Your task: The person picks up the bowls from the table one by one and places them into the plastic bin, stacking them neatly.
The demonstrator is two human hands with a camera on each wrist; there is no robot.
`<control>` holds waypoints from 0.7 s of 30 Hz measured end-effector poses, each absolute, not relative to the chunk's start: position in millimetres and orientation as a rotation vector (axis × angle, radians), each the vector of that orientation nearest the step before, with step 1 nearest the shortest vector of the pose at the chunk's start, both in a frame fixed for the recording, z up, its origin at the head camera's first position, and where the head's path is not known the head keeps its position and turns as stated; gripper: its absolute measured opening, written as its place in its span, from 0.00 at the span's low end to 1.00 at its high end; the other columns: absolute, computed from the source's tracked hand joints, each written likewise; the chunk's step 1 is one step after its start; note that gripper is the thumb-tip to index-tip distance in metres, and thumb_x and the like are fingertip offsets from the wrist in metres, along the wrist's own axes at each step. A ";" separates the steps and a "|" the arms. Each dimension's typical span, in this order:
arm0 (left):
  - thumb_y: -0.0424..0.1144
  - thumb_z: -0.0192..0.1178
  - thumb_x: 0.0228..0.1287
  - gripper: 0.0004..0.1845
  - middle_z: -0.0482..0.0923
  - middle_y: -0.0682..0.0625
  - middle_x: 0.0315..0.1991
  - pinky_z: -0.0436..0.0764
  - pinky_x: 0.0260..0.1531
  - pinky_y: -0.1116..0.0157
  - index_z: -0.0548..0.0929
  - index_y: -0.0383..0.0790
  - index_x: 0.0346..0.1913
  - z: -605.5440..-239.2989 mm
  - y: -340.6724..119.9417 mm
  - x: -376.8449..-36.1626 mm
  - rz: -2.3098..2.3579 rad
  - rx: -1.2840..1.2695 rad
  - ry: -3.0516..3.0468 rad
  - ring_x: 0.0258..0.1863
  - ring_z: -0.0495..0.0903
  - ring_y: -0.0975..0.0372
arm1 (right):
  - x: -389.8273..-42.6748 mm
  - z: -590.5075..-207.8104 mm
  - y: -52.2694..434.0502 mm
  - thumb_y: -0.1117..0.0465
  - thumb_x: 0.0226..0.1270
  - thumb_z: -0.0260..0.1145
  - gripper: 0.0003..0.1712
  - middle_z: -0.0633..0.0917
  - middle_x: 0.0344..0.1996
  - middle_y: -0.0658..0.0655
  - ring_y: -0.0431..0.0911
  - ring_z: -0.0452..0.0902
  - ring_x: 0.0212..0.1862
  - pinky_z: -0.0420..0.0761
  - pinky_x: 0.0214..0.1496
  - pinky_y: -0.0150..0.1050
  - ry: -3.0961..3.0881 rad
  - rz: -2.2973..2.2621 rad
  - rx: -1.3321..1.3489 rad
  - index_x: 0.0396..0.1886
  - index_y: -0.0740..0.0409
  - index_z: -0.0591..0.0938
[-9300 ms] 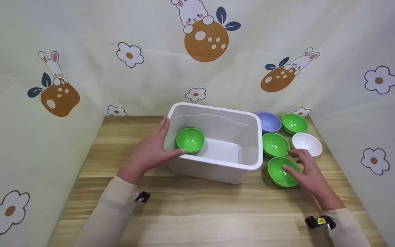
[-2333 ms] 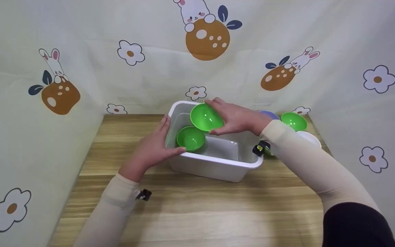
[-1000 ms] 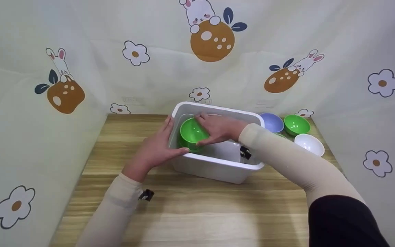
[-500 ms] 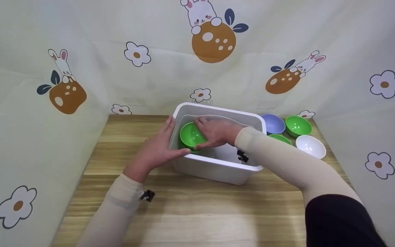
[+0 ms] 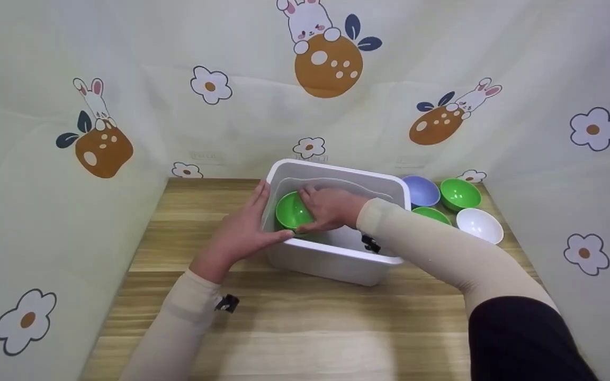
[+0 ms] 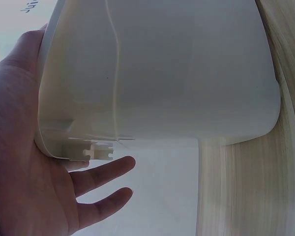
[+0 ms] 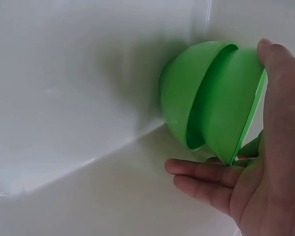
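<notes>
Head view: the right hand [image 5: 332, 208] reaches into the white bin [image 5: 347, 251], pinching the upper green bowl [image 5: 290, 212] between thumb and fingers; the left hand [image 5: 239, 235] lies spread at the bin's corner, thumb over the rim. Left wrist: cut-off print [image 6: 30, 6] on the backdrop [image 5: 252, 119] seems to read "Jui". The held bowl, glossy and plain, nests partway inside the lower green bowl [image 7: 182, 93] at the bin's left end.

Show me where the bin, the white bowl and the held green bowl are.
Bin [image 5: 331, 264]: head view, on its front wall.
White bowl [image 5: 480, 226]: head view, on its inside.
Held green bowl [image 7: 231, 101]: right wrist view, on its outer side.
</notes>
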State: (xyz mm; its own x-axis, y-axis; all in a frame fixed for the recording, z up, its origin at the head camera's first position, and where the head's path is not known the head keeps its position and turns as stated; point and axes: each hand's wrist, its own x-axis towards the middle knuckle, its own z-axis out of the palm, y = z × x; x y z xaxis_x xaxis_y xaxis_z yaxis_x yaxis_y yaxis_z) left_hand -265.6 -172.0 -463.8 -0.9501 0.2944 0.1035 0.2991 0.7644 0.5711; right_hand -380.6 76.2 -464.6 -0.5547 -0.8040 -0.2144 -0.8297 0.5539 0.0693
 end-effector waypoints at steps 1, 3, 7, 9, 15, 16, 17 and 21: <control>0.86 0.63 0.58 0.73 0.37 0.49 0.92 0.75 0.70 0.32 0.45 0.44 0.92 -464.1 -171.9 -265.6 -0.948 -0.490 -2.946 0.81 0.64 0.34 | -380.4 -465.4 75.8 0.24 0.76 0.59 0.67 0.70 0.75 0.77 0.63 0.86 0.58 0.85 0.67 0.52 2.628 0.249 -1.395 0.86 0.78 0.55; 0.85 0.64 0.58 0.73 0.36 0.50 0.92 0.75 0.69 0.31 0.45 0.44 0.92 -464.7 -171.9 -265.8 -0.933 -0.492 -2.951 0.81 0.64 0.34 | -380.3 -466.8 75.1 0.24 0.76 0.59 0.67 0.70 0.74 0.77 0.63 0.86 0.57 0.86 0.66 0.52 2.629 0.256 -1.399 0.85 0.79 0.56; 0.79 0.68 0.61 0.70 0.36 0.52 0.92 0.75 0.69 0.31 0.45 0.45 0.92 -465.4 -171.7 -266.1 -0.925 -0.482 -2.951 0.81 0.63 0.34 | -380.2 -469.6 73.7 0.25 0.77 0.59 0.66 0.71 0.74 0.77 0.63 0.87 0.55 0.87 0.63 0.52 2.626 0.268 -1.393 0.85 0.78 0.56; 0.76 0.71 0.62 0.69 0.36 0.52 0.92 0.74 0.69 0.30 0.46 0.45 0.92 -465.7 -171.8 -266.3 -0.936 -0.475 -2.950 0.82 0.63 0.34 | -380.3 -471.4 73.1 0.24 0.77 0.58 0.66 0.70 0.75 0.77 0.62 0.87 0.55 0.87 0.63 0.52 2.623 0.279 -1.377 0.86 0.78 0.55; 0.81 0.67 0.60 0.71 0.38 0.48 0.92 0.74 0.70 0.30 0.46 0.44 0.92 -465.6 -171.8 -266.6 -0.924 -0.472 -2.956 0.82 0.62 0.35 | -380.0 -477.8 72.0 0.23 0.77 0.55 0.67 0.68 0.77 0.77 0.62 0.88 0.55 0.88 0.62 0.52 2.608 0.303 -1.331 0.87 0.77 0.54; 0.82 0.66 0.59 0.72 0.38 0.47 0.92 0.74 0.70 0.31 0.46 0.44 0.92 -465.7 -171.9 -266.7 -0.921 -0.477 -2.955 0.82 0.62 0.35 | -380.0 -478.7 72.1 0.23 0.77 0.55 0.67 0.68 0.78 0.77 0.63 0.88 0.55 0.88 0.62 0.52 2.602 0.305 -1.323 0.87 0.77 0.54; 0.83 0.65 0.59 0.72 0.39 0.47 0.92 0.74 0.70 0.31 0.46 0.44 0.92 -465.8 -171.9 -266.8 -0.918 -0.477 -2.957 0.82 0.62 0.35 | -380.0 -479.5 72.2 0.23 0.77 0.55 0.67 0.67 0.78 0.77 0.63 0.88 0.56 0.87 0.63 0.52 2.597 0.306 -1.313 0.87 0.76 0.53; 0.84 0.64 0.58 0.72 0.39 0.46 0.92 0.75 0.68 0.30 0.47 0.43 0.92 -466.4 -172.7 -267.4 -0.917 -0.483 -2.951 0.81 0.65 0.34 | -380.1 -480.4 72.3 0.24 0.77 0.56 0.66 0.65 0.80 0.76 0.64 0.86 0.59 0.85 0.66 0.52 2.582 0.299 -1.279 0.88 0.75 0.52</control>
